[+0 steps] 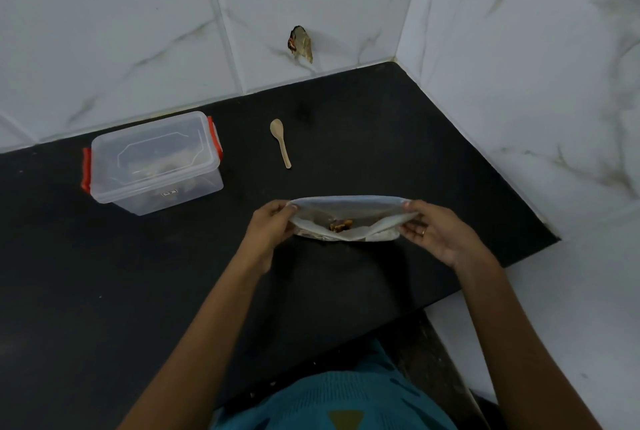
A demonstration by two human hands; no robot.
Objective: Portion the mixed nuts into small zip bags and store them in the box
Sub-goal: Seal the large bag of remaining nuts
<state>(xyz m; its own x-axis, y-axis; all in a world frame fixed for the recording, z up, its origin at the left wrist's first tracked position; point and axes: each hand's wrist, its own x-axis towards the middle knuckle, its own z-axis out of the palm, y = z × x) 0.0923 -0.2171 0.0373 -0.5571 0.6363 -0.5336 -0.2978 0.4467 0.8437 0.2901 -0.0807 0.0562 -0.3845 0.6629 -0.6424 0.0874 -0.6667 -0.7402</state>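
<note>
Head view: the pale bag point(349, 208) is right of the middle of the black surface point(104, 274), with its mouth stretched open between both hands. The left hand point(273, 229) pinches its left corner. The right hand point(433, 232) pinches the right corner, fingers curled under the rim. A small clump of nuts point(341, 224) shows deep inside (a folded flap hides the rest, and I cannot tell whether the bag touches the surface). At the far left stands the clear lidded box point(156, 163) with red latches, its contents blurred through the plastic. The wooden spoon point(281, 142) lies to its right, apart from both box and bag. The surface's right edge runs diagonally just beside the right hand. Bare surface spreads to the near left.
</note>
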